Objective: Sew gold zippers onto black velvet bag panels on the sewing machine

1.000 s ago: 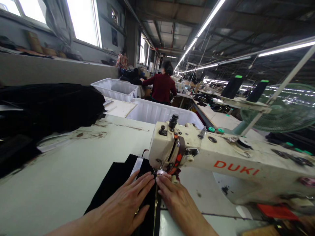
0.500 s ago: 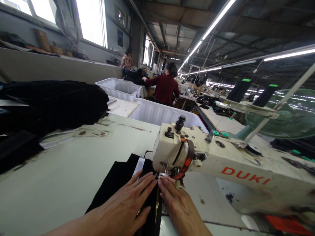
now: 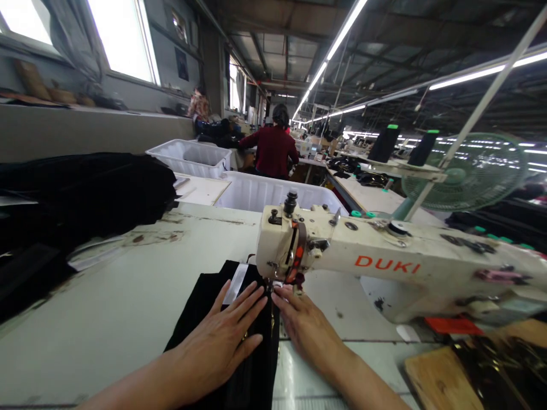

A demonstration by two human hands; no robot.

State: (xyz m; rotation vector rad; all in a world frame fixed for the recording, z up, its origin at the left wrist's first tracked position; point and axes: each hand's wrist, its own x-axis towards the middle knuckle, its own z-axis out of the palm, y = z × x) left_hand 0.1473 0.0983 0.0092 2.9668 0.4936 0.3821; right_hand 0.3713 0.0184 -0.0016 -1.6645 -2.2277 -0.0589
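My left hand lies flat on a black cloth piece, fingers stretched out and spread, thumb toward the right. A white strip lies on the cloth just beyond its fingers. Gold-coloured metal, which looks like zipper teeth, shows along a line between my hands. On the right edge of the cloth, my right hand rests with straight fingers, its tips close by the presser foot; its thumb is hidden. The sewing machine stands over the cloth's far right part, and its needle is hard to make out.
A heap of black cloth covers the table's left side. White plastic bins stand behind the table, with a person in dark red beyond. At lower right are a wooden board and dark pieces with gold metal. A green fan stands behind the machine.
The view has turned rightward, bringing the wooden board into sight. My left fingers are spread wider. Both hands stay beside the presser foot, and the cloth has barely shifted under it.
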